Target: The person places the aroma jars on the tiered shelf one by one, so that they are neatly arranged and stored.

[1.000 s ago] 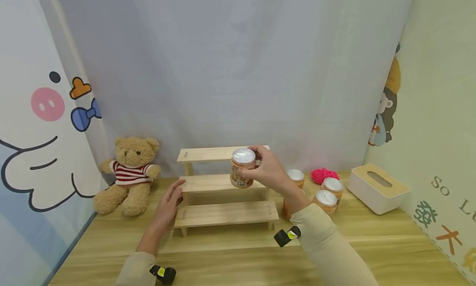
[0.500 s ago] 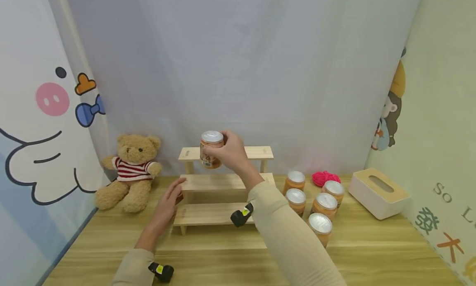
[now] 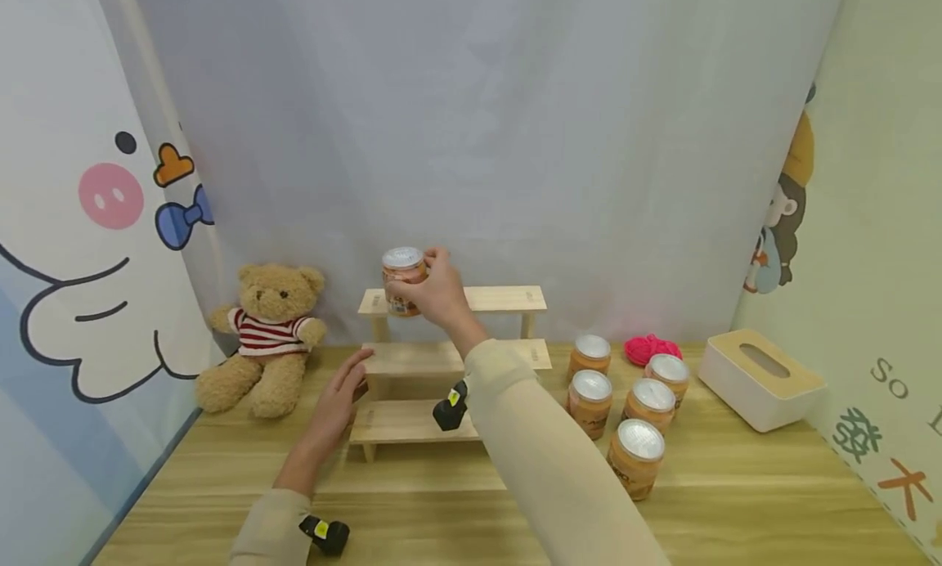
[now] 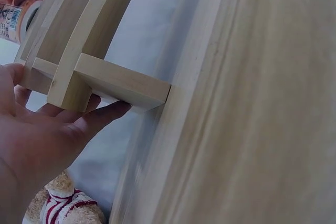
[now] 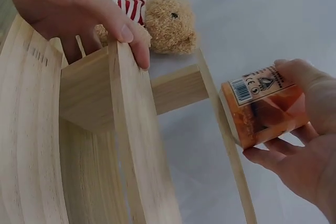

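Note:
A three-tier wooden shelf rack (image 3: 508, 299) stands on the table. At the left end of its top tier, my right hand (image 3: 440, 294) holds an orange can (image 3: 403, 262) with a silver lid between thumb and fingers. The can is upright; in the right wrist view the base of the can (image 5: 262, 106) meets the top board's edge, though whether it bears weight I cannot tell. My left hand (image 3: 333, 406) grips the left end of the middle tier. In the left wrist view the left hand (image 4: 47, 132) has its fingers behind the side post.
Several similar cans (image 3: 636, 460) stand on the table right of the rack. Behind them lies a pink yarn bundle (image 3: 652, 350), with a white tissue box (image 3: 761, 382) at far right. A teddy bear (image 3: 272, 337) sits left. A curtain (image 3: 589, 141) hangs behind.
My right hand has carried the can left and up from in front of the middle tier to the top tier's left end. My left hand has stayed at the rack.

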{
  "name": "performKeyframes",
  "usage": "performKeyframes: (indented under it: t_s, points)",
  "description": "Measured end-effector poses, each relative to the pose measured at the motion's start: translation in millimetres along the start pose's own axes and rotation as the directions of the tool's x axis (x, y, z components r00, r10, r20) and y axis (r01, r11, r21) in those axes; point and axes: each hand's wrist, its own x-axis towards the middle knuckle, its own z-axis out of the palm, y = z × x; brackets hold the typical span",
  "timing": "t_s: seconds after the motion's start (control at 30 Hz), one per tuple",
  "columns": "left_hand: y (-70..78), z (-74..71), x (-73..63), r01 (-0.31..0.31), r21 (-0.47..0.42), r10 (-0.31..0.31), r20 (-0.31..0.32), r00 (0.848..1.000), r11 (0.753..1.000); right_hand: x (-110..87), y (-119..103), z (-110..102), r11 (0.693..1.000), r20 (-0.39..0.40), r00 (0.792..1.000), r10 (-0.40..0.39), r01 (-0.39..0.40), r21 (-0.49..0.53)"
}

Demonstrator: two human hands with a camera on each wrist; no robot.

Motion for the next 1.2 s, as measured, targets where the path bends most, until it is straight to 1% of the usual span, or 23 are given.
performKeyframes:
  t_s: [0.1, 0.2, 0.3, 0.4, 0.6, 0.7, 0.8, 0.93, 1.2]
  points:
    - [1.6, -0.1, 0.2, -0.012, -0.005, 0.012, 0.002, 1.0, 1.0, 1.5, 1.2, 0.5, 1.0, 0.0, 1.0, 0.004, -0.004, 0.008]
    - [3.0, 1.0, 0.5, -0.034, -0.018, 0.034, 0.004, 0.999, 0.999, 2.9, 3.9, 1.0, 1.0, 0.013, 1.0, -0.012, 0.013, -0.017]
    - [3.6, 2.2, 1.0, -0.061, -0.04, 0.061, 0.007, 0.998, 0.997, 3.9, 7.3, 1.9, 1.0, 0.024, 0.999, -0.025, 0.025, -0.017]
    - [3.5, 3.1, 1.7, -0.071, -0.051, 0.071, 0.005, 0.997, 0.996, 6.2, 11.1, 4.0, 0.999, 0.019, 0.999, -0.036, 0.036, -0.023]
    - [3.3, 4.1, 2.0, -0.057, -0.047, 0.058, 0.01, 0.998, 0.997, 8.4, 15.7, 6.6, 0.997, -0.032, 0.999, -0.026, 0.024, -0.076]
    - [2.8, 3.5, 1.7, -0.053, -0.04, 0.053, 0.005, 0.999, 0.998, 8.7, 16.7, 7.8, 0.994, -0.063, 0.998, -0.032, 0.026, -0.107]
    - [2.9, 2.6, 0.9, -0.036, -0.038, 0.036, -0.002, 0.999, 0.999, 9.1, 17.9, 9.3, 0.99, -0.082, 0.995, -0.048, 0.037, -0.136]
    - [2.3, 1.4, 0.1, -0.027, -0.037, 0.026, -0.006, 1.0, 0.999, 8.4, 18.9, 10.5, 0.988, -0.091, 0.995, -0.051, 0.037, -0.152]
    - [1.7, -1.0, -2.2, -0.036, -0.021, 0.036, 0.01, 0.999, 0.999, 7.5, 20.9, 11.2, 0.986, -0.093, 0.995, -0.044, 0.028, -0.163]
